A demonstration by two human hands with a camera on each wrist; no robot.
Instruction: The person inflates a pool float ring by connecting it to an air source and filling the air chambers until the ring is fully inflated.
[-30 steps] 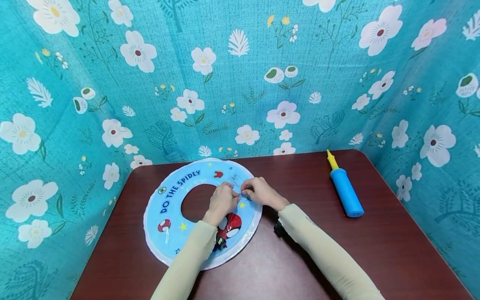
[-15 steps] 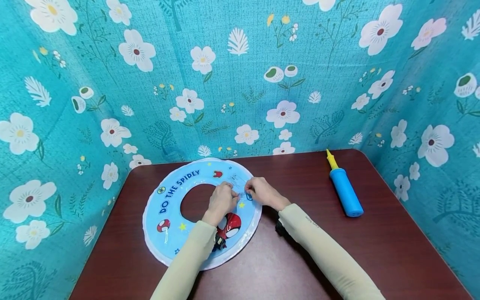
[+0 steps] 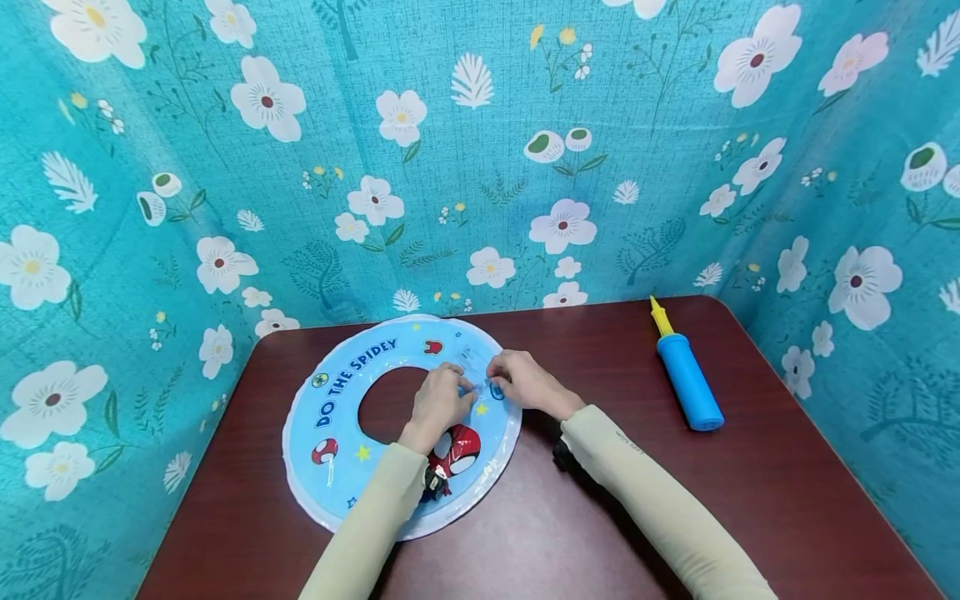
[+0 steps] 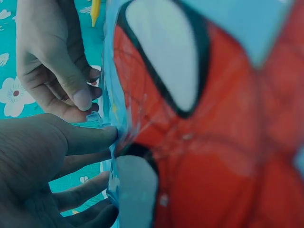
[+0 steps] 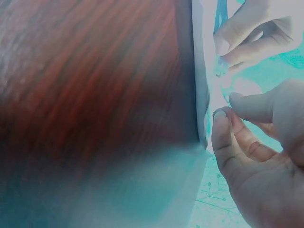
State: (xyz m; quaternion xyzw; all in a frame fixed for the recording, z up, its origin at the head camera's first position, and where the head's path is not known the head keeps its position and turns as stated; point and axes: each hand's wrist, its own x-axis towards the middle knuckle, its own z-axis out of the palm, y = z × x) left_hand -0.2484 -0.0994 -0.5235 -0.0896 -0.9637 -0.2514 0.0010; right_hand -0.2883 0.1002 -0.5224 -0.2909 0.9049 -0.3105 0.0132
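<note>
A round, light-blue inflatable swim ring [image 3: 341, 471] with lettering and a red masked-face print lies flat on the table. My left hand [image 3: 438, 402] is over its right side, and in the left wrist view the left thumb [image 4: 97, 138] and forefinger pinch the base of a small clear valve [image 4: 94, 117]. Just beyond the valve is my right hand [image 3: 525, 383], at the ring's right rim. Its thumb [image 5: 251, 107] and forefinger are bent toward each other, a narrow gap between the tips, nothing visible in it. Its fingertips sit close to the valve.
A blue hand pump [image 3: 692, 383] with a yellow nozzle lies at the right of the dark red-brown table [image 3: 600, 517]. A teal flowered cloth [image 3: 487, 167] hangs behind the table and along both sides.
Over the last second my right hand has drawn slightly right, away from the left fingers, and the clear valve area shows more. The left hand stays at the same spot on the ring.
</note>
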